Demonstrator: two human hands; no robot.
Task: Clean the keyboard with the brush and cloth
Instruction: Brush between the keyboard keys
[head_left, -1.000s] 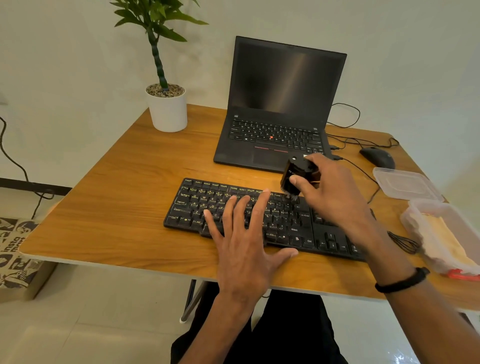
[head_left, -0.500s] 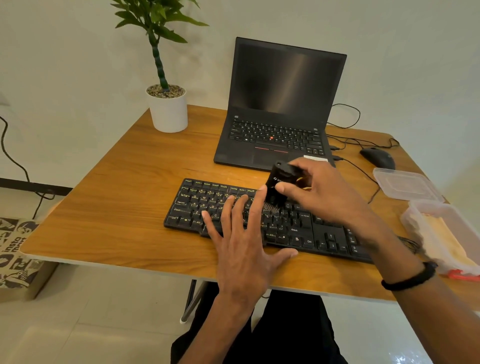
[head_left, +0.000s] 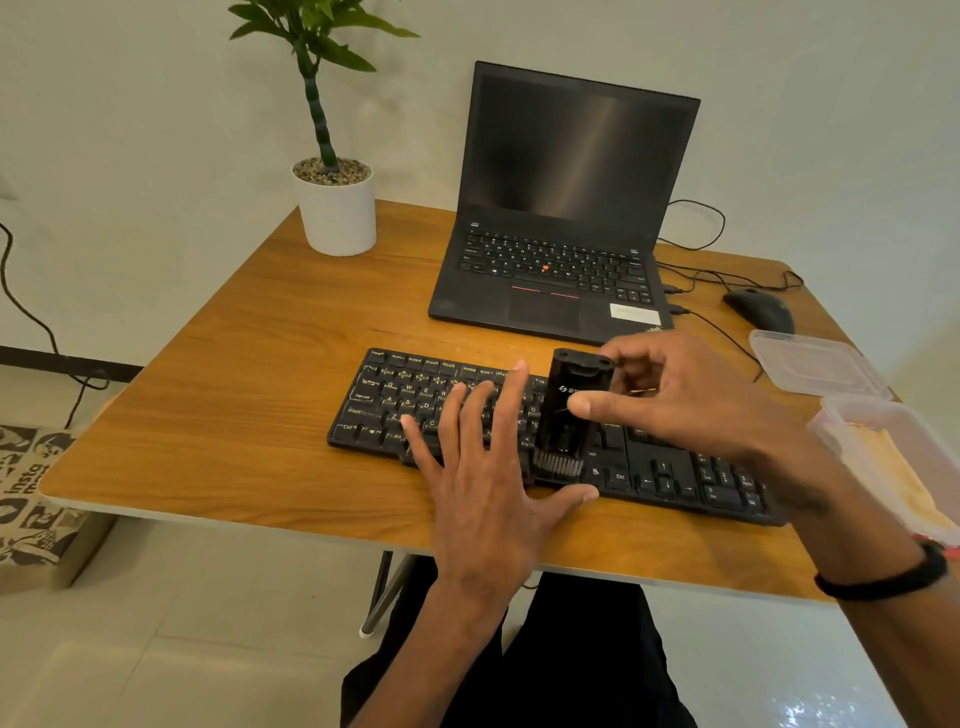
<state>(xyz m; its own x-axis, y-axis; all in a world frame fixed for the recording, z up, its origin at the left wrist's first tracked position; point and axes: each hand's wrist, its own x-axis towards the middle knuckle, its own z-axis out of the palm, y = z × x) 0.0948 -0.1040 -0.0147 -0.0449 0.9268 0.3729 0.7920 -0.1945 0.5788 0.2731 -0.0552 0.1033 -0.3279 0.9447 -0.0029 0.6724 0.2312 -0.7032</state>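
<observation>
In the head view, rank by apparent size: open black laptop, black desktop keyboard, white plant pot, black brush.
1. Black laptop
2. Black keyboard, partly hidden by hands
3. White pot
4. Black brush, though it sits nearer the camera

Glossy black plastic brush (head_left: 569, 410), matt black keyboard (head_left: 395, 410), smooth wood-grain table (head_left: 218, 415).

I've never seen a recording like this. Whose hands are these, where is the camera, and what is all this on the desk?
No machine here: a person wears a camera on the head, looking down at their own hands. The left hand lies flat on the black keyboard, steadying it. The right hand pinches a small black brush, bristles down on the keys. On the wooden desk also stand a laptop, a potted plant, a mouse and clear plastic containers.
</observation>
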